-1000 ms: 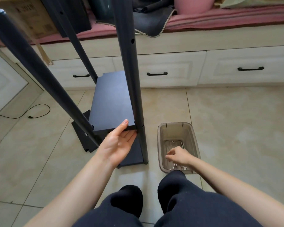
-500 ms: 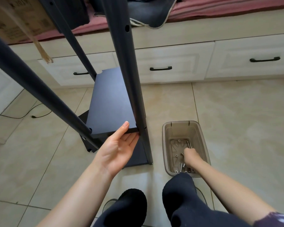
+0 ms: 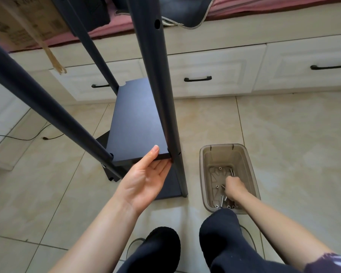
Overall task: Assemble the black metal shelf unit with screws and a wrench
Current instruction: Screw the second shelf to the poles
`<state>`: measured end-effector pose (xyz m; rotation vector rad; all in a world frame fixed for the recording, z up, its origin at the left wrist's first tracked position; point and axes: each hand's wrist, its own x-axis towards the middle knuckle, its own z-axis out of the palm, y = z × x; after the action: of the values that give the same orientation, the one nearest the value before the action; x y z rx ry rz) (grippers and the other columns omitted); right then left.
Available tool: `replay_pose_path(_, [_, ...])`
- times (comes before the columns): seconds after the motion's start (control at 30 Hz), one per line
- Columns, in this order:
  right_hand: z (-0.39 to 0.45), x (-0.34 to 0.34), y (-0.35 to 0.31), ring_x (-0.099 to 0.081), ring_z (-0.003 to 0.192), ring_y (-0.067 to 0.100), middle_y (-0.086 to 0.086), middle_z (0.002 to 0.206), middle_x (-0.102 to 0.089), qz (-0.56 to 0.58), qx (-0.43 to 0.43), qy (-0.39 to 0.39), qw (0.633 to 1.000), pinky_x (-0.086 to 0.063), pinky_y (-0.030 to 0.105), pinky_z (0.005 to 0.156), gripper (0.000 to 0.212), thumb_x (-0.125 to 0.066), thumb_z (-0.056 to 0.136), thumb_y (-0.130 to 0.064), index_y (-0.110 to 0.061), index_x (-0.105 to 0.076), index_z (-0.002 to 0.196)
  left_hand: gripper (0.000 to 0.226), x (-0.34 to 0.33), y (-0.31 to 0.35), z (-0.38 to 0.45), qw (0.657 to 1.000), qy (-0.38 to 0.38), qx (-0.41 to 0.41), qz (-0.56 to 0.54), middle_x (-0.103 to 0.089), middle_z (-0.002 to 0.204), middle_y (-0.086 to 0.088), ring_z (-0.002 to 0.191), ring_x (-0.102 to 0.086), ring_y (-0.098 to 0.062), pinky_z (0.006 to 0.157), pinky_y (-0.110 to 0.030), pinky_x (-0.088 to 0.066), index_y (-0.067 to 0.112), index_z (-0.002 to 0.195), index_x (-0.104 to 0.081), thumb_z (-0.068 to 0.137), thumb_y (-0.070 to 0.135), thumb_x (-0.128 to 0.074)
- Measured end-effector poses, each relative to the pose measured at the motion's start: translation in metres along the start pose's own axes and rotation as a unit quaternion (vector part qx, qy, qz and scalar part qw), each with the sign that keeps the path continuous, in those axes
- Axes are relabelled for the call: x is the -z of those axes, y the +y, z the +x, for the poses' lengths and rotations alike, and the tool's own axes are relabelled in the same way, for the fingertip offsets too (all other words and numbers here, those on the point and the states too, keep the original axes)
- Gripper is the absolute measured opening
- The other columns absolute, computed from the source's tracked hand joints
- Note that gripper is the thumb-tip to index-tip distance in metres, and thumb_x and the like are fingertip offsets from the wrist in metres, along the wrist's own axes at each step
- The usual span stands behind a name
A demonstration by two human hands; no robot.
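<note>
Right hand [image 3: 233,187] deeper among screws [image 3: 222,200]

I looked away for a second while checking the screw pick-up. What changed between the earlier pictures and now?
The right hand moved from the tub's near rim down among the screws in the plastic tub. The left hand stayed supporting the shelf board.
</note>
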<state>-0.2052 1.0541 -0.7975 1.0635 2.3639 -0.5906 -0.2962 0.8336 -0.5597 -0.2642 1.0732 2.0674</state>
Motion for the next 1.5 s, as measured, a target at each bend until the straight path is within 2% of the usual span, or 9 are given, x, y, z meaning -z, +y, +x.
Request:
replay_pose_path(0.17, [-0.01, 0.01, -0.002, -0.062, 0.099, 0.032, 0.017, 0.115, -0.061, 0.056, 0.001, 0.016, 0.998, -0.049, 0.032, 0.073, 0.023, -0.049, 0.095, -0.005, -0.002, -0.056, 0.116, 0.032, -0.001, 0.0, -0.001, 1.0, 0.004, 0.002, -0.002, -0.066, 0.132, -0.015, 0.124, -0.063, -0.027, 0.114, -0.039, -0.041, 0.008, 0.111, -0.071, 0.08, 0.014, -0.069])
replay_pose_path(0.3, [-0.036, 0.034, -0.009, -0.06, 0.092, 0.025, 0.013, 0.11, -0.063, 0.189, 0.056, 0.08, 0.977, -0.049, 0.032, 0.077, 0.019, -0.056, 0.097, -0.014, -0.005, -0.057, 0.113, 0.036, -0.001, 0.0, -0.002, 1.0, 0.01, 0.0, -0.002, -0.064, 0.134, -0.016, 0.127, -0.061, -0.028, 0.116, -0.039, -0.039, 0.008, 0.116, -0.068, 0.081, 0.015, -0.068])
replay_pose_path(0.43, [-0.091, 0.077, -0.024, -0.07, 0.07, 0.017, 0.003, 0.075, -0.073, 0.376, 0.163, 0.106, 0.906, -0.058, 0.033, 0.066, 0.006, -0.068, 0.091, -0.019, -0.015, -0.068, 0.086, 0.047, -0.003, -0.001, -0.002, 1.0, 0.022, -0.01, -0.009, -0.063, 0.136, -0.016, 0.128, -0.06, -0.028, 0.116, -0.039, -0.039, 0.005, 0.125, -0.066, 0.079, 0.015, -0.068])
replay_pose_path(0.53, [-0.135, 0.11, -0.035, -0.072, 0.072, 0.017, 0.004, 0.076, -0.075, 0.496, 0.225, 0.073, 0.836, -0.055, 0.026, 0.063, 0.002, -0.073, 0.087, -0.019, -0.017, -0.072, 0.086, 0.061, -0.002, -0.002, -0.002, 1.0, 0.017, -0.013, -0.02, -0.063, 0.136, -0.018, 0.127, -0.061, -0.03, 0.112, -0.038, -0.043, 0.003, 0.14, -0.056, 0.081, 0.015, -0.068])
replay_pose_path(0.63, [-0.171, 0.133, -0.046, -0.074, 0.075, 0.021, 0.009, 0.08, -0.076, 0.545, 0.263, 0.033, 0.796, -0.056, 0.022, 0.064, 0.007, -0.078, 0.082, -0.016, -0.014, -0.074, 0.088, 0.054, -0.001, -0.003, -0.001, 1.0, 0.012, -0.023, -0.014, -0.062, 0.136, -0.019, 0.127, -0.06, -0.03, 0.112, -0.038, -0.043, 0.002, 0.142, -0.053, 0.09, 0.013, -0.064])
replay_pose_path(0.83, [-0.202, 0.149, -0.066, -0.075, 0.076, 0.027, 0.013, 0.08, -0.075, 0.563, 0.256, 0.029, 0.785, -0.057, 0.023, 0.064, 0.015, -0.079, 0.08, -0.007, -0.002, -0.071, 0.091, 0.039, 0.003, -0.002, 0.0, 0.999, -0.003, -0.041, 0.009, -0.065, 0.131, -0.019, 0.122, -0.064, -0.03, 0.095, -0.031, -0.054, -0.003, 0.133, -0.059, 0.097, 0.012, -0.06])
replay_pose_path(1.03, [-0.205, 0.147, -0.081, -0.074, 0.077, 0.031, 0.018, 0.081, -0.074, 0.593, 0.231, 0.015, 0.771, -0.058, 0.027, 0.066, 0.013, -0.076, 0.081, -0.002, 0.004, -0.069, 0.09, 0.013, 0.008, -0.002, 0.003, 0.999, -0.014, -0.045, 0.014, -0.074, 0.104, -0.015, 0.098, -0.074, -0.024, 0.085, -0.029, -0.059, 0.002, 0.102, -0.071, 0.096, 0.01, -0.062])
replay_pose_path(1.3, [-0.202, 0.137, -0.081, -0.074, 0.076, 0.03, 0.019, 0.081, -0.074, 0.616, 0.217, 0.031, 0.757, -0.059, 0.026, 0.065, 0.013, -0.075, 0.081, 0.0, 0.005, -0.069, 0.091, 0.014, 0.012, -0.003, 0.007, 0.999, -0.019, -0.035, 0.003, -0.073, 0.109, -0.018, 0.103, -0.073, -0.026, 0.093, -0.031, -0.056, 0.001, 0.104, -0.071, 0.096, 0.01, -0.063])
replay_pose_path(1.5, [-0.194, 0.136, -0.08, -0.074, 0.075, 0.028, 0.021, 0.08, -0.073, 0.64, 0.199, 0.034, 0.741, -0.058, 0.025, 0.066, 0.008, -0.076, 0.081, -0.001, 0.003, -0.071, 0.086, 0.016, 0.013, -0.003, 0.007, 0.999, -0.03, -0.044, 0.003, -0.075, 0.11, -0.015, 0.102, -0.074, -0.024, 0.084, -0.028, -0.06, 0.003, 0.11, -0.07, 0.097, 0.009, -0.062])
